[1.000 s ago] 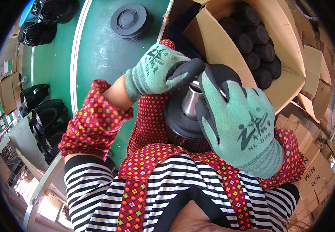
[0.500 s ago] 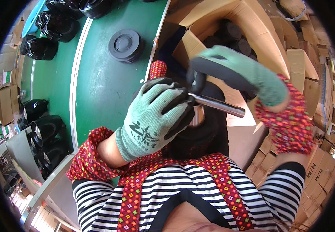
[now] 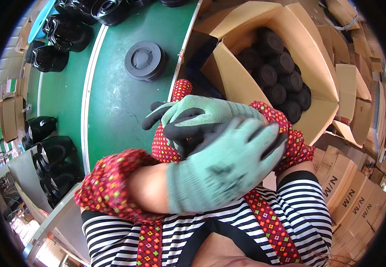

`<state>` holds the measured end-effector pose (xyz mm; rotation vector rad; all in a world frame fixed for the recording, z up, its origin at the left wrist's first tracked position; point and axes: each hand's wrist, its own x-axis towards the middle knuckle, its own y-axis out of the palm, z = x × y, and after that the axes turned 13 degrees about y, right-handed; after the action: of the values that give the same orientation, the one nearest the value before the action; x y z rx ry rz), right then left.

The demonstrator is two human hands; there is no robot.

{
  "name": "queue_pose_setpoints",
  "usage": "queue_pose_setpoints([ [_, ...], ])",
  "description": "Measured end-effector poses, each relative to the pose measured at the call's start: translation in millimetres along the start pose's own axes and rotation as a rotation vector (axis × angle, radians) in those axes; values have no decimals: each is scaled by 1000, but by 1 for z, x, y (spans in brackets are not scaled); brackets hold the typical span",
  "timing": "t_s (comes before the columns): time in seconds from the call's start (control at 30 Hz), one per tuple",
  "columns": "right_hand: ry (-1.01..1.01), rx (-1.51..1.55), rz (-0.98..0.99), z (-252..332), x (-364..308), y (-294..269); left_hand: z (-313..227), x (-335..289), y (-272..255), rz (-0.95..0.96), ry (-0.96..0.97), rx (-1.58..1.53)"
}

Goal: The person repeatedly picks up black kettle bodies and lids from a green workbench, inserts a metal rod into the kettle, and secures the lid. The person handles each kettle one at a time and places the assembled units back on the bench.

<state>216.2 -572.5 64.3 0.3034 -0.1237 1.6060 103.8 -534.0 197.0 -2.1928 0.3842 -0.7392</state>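
Observation:
My two hands, in green knit gloves with black coated palms, cross in front of my body. My left hand (image 3: 228, 167) is the nearer one, its fingers bent and blurred toward the right; whatever it grips is hidden. Beyond it, my right hand (image 3: 197, 116) reaches across to the left, fingers curled, with a dark patch under them that I cannot make out. On the green table (image 3: 113, 115), beyond my hands, stands a stack of round dark grey lids (image 3: 145, 61).
An open cardboard box (image 3: 317, 58) at the far right holds several round black pieces (image 3: 286, 63). Glossy black housings (image 3: 70, 33) stand at the table's far left, with more black housings (image 3: 57, 151) at the near left. Flat cartons (image 3: 351, 196) lie at lower right.
My right hand has swung left from near the box and now crosses over my left. My left hand has moved right and nearer. The shiny metal tube at my left hand is now out of sight.

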Motion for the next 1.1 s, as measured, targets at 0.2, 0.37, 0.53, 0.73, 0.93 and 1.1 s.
queue_pose_setpoints([
  [0.2,-24,-9,-5,5,-25,6,-4,4,41,126,-8,-49],
  [0.37,-139,-90,-82,-6,-40,11,0,-3,39,-32,126,-250],
  [0.53,-86,-421,-179,7,-63,2,10,-25,24,-228,272,-455],
  [0.73,24,-373,-521,5,-64,16,31,-36,13,-170,273,-537],
  [0.93,429,-59,-718,73,-66,12,43,-54,-32,-193,53,42],
  [1.1,449,-205,-370,88,-129,45,61,-136,-22,-262,-350,466],
])
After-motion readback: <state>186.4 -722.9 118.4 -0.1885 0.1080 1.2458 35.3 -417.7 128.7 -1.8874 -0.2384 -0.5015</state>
